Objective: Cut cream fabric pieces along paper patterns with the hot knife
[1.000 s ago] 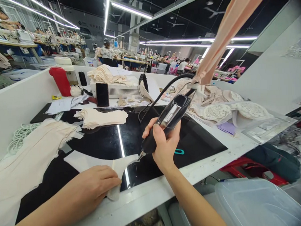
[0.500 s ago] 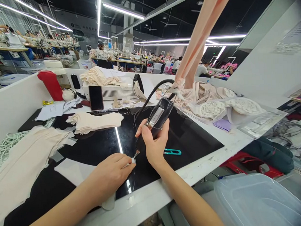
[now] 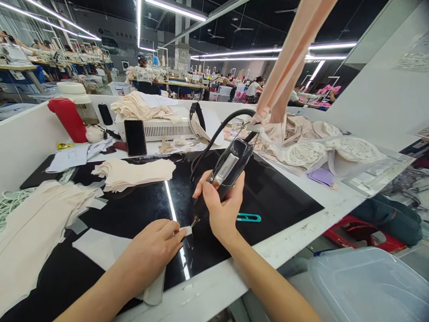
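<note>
Little shift: my right hand clenches black corded cutter, tip lower-left, axis diagonal; left hand flat, fingers extended, pinning white fabric piece.

No legible text in view. Print on the paper sheets on the counter is too small to read, and the far-wall sign is blurred. Silver panel on the hand tool shows no readable marking.
</note>
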Available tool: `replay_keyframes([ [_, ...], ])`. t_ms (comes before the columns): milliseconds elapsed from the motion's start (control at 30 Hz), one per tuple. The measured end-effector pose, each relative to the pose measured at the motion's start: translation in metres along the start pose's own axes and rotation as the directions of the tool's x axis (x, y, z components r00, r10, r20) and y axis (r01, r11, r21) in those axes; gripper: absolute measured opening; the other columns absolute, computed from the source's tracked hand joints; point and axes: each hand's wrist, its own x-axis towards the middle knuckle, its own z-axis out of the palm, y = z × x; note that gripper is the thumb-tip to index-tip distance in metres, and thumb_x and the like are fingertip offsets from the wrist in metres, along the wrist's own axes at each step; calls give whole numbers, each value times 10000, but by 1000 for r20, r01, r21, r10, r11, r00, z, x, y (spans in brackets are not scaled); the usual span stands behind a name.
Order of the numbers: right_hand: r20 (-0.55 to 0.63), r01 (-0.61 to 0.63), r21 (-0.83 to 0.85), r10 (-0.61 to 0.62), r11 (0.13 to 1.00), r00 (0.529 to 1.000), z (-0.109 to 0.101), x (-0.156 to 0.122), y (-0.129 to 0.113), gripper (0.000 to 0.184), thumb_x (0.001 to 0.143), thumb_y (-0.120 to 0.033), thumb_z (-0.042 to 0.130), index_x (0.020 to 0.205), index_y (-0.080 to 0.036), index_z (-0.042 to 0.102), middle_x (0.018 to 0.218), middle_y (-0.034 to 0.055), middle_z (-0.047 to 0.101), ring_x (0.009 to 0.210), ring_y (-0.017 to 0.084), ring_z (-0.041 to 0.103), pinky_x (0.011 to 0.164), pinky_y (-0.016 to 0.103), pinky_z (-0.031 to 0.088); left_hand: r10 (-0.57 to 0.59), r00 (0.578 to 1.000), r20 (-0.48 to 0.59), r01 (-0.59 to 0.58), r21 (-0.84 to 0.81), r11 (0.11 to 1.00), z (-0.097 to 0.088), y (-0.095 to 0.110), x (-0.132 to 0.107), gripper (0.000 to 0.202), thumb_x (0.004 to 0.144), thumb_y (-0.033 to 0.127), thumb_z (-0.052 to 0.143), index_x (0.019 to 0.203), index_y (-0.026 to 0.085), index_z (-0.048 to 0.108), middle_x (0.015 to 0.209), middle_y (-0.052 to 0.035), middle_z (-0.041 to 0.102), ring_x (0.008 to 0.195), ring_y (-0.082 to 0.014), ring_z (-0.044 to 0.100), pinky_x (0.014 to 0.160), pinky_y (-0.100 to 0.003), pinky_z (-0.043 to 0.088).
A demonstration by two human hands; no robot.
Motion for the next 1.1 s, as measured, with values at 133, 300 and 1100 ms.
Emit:
replay_keyframes([
  [133,4,13,-9,-13,1000,1000,-1,0,0,396,883,-265,729,1178,-281,466,797,-70,648,564,100,584,566,262,555,-17,1000,-2,17,-18,1000,-2,1,2,273,970,98,605,1237,149,631,1024,-79,662,905,-247,667,780,-405,602],
  [300,8,14,-16,-14,1000,1000,-2,0,2,352,890,-266,724,1143,-278,479,794,-72,655,568,94,591,561,249,547,-36,999,40,38,-45,998,-2,2,2,332,936,72,649,1257,150,627,1056,-79,660,913,-246,665,801,-416,601],
  [1100,0,4,-5,-4,1000,1000,0,2,3,381,885,-259,722,1179,-288,483,812,-72,660,574,100,615,573,259,564,-35,999,42,38,-85,996,-6,2,4,275,1024,118,529,1279,156,622,1033,-68,653,939,-224,638,851,-375,532],
])
